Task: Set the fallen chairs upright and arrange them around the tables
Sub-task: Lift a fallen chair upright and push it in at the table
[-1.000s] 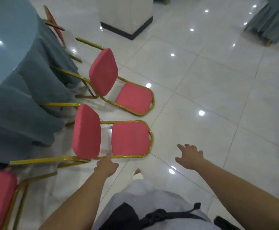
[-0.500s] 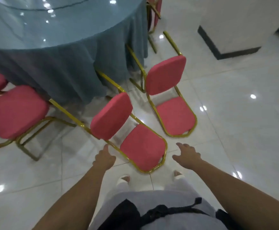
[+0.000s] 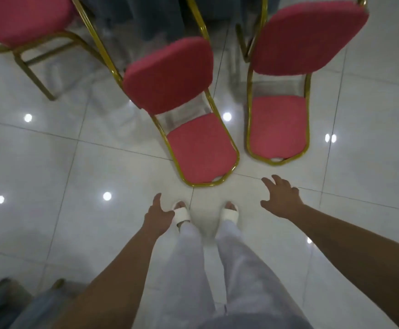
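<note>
Two fallen chairs with red cushions and gold frames lie on their backs on the white tile floor in front of me. The nearer chair (image 3: 184, 110) lies in the middle, its backrest end nearest my feet. The second chair (image 3: 286, 86) lies beside it on the right. My left hand (image 3: 157, 216) hangs empty below the nearer chair, fingers loosely spread. Reaching out with spread fingers, my right hand (image 3: 279, 195) hovers just right of the nearer chair's lower end, touching nothing.
An upright red chair (image 3: 25, 22) stands at the top left. The grey-blue tablecloth (image 3: 151, 17) hangs at the top centre behind the chairs. My feet in white slippers (image 3: 182, 213) stand just below the nearer chair. A dark object sits at the bottom left corner.
The view has swung round and down, so both fallen chairs now lie straight ahead and closer. Both hands stay empty and lie slightly further below the nearer chair.
</note>
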Action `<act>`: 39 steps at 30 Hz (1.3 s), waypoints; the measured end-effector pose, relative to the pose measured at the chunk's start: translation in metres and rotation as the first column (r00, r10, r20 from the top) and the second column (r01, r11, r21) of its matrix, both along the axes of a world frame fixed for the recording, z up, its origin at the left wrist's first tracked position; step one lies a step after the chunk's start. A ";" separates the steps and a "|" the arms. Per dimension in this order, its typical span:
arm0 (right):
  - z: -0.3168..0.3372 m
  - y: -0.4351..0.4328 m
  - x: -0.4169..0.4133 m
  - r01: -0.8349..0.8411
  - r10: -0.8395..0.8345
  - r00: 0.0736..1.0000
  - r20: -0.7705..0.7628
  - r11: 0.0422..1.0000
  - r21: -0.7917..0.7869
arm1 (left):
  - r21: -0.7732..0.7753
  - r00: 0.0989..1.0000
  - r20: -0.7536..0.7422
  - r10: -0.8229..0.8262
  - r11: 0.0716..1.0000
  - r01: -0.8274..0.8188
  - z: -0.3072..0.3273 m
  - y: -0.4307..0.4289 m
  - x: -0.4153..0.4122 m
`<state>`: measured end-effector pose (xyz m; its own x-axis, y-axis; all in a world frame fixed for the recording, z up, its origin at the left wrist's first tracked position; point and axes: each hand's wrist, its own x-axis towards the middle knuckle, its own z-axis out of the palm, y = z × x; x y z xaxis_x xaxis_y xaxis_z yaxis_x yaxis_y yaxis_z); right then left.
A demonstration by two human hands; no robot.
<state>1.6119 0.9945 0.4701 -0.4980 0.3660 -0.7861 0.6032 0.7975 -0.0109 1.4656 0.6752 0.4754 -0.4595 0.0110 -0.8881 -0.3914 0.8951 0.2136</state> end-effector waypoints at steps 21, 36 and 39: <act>-0.459 0.050 -0.114 0.342 -0.392 0.892 -0.223 0.910 -0.233 | 0.104 0.845 -0.020 0.535 0.842 -0.530 -0.485 0.066 -0.033; -0.545 0.104 -0.167 0.563 -0.664 0.742 -0.095 0.694 -0.448 | 0.252 0.643 -0.235 0.729 0.684 -0.684 -0.580 0.066 -0.054; -0.469 0.093 -0.168 0.660 -0.689 0.720 0.087 0.640 -0.393 | 0.166 0.699 -0.160 0.697 0.717 -0.677 -0.511 0.030 -0.065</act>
